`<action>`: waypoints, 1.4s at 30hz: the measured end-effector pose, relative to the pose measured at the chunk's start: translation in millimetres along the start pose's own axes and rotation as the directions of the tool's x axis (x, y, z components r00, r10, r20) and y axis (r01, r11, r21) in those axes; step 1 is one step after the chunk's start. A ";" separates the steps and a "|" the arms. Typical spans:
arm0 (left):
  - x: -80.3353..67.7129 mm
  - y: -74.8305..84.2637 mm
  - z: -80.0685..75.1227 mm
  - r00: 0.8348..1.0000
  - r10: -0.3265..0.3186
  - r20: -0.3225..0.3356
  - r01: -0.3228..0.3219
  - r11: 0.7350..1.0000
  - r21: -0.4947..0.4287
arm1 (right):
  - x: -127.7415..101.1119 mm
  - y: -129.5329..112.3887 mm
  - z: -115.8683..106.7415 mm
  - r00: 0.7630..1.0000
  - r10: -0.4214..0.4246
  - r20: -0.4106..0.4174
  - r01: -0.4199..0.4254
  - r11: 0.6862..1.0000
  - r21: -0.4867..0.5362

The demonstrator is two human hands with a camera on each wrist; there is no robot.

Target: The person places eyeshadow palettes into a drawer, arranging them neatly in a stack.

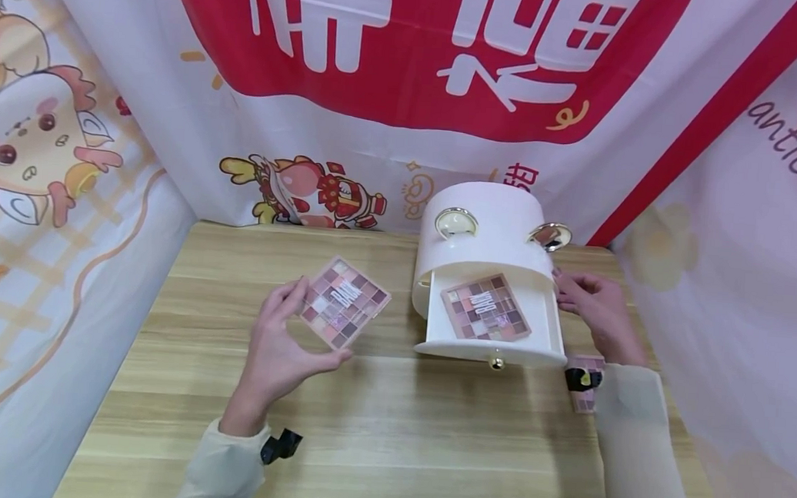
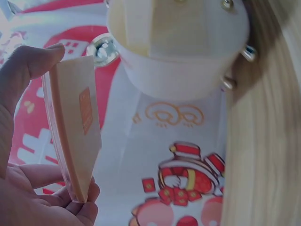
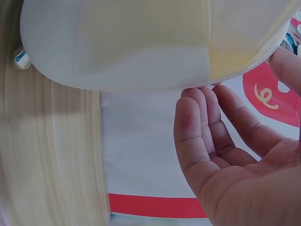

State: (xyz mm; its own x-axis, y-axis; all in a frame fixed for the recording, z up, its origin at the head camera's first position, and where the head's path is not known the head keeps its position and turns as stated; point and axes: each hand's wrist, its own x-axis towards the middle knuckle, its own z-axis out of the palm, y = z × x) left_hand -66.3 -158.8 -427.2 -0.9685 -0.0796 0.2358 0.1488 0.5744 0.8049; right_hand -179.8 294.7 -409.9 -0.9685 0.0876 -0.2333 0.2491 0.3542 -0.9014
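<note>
My left hand grips a square eyeshadow palette by its edges, thumb on one side and fingers on the other, left of a white drawer box. In the left wrist view the palette shows its pale back with an orange label. The white box has its drawer pulled out, and a second eyeshadow palette lies tilted inside. Against the box's right side rest the fingertips of my right hand. The right wrist view shows those fingers fairly straight, touching the box wall.
Another palette lies on the wooden table at the right, partly hidden by the right wrist. Two round gold-rimmed ears stick out from the box, and a gold knob from the drawer front. Printed cloth hangs behind.
</note>
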 end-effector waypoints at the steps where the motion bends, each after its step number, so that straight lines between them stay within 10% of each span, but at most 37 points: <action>1: 1.2 3.0 0.8 1.000 0.013 0.007 -0.013 1.000 -0.007 | 0.0 0.1 -0.3 1.000 0.002 -0.002 -0.002 1.000 -0.001; 42: 31.9 80.5 48.3 0.945 0.142 0.294 -0.072 0.969 -0.236 | 0.1 -0.2 -0.6 1.000 0.001 0.010 -0.001 1.000 0.005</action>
State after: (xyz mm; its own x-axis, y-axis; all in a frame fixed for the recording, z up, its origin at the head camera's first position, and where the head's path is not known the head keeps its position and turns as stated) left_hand -94.8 -75.8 -381.1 -0.9529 0.2463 0.1768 0.2611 0.3699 0.8917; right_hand -179.9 295.2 -409.5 -0.9681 0.0786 -0.2381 0.2504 0.3492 -0.9030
